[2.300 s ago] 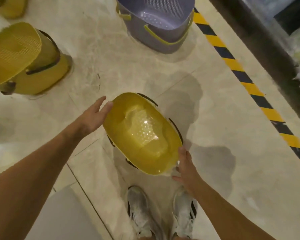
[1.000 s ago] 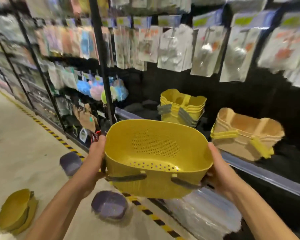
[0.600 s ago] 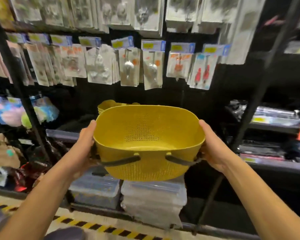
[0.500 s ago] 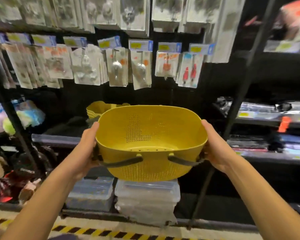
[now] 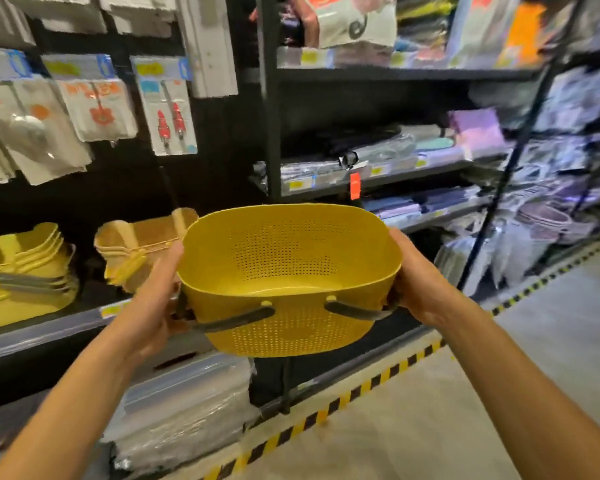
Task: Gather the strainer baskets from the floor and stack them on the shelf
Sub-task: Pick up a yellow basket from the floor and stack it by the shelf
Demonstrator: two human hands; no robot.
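A yellow strainer basket (image 5: 288,271) with dark grey handles is upright in the air in front of the shelving. My left hand (image 5: 156,299) grips its left end and my right hand (image 5: 416,278) grips its right end. On the shelf (image 5: 42,330) to the left sits a stack of yellow strainer baskets (image 5: 25,271), and beside it a stack of tan strainer baskets (image 5: 136,247), partly hidden behind my left hand and the held basket.
Packaged kitchen tools (image 5: 94,109) hang above the shelf. A black upright post (image 5: 271,109) divides it from shelves of wrapped goods (image 5: 413,150) on the right. Clear plastic boxes (image 5: 187,407) sit low down. A yellow-black floor stripe (image 5: 361,389) runs along the shelving base.
I lifted the basket off the floor, turned it upright and brought it up to the shelving. My view has swung right, so the shelf stacks now lie to the left of the basket.
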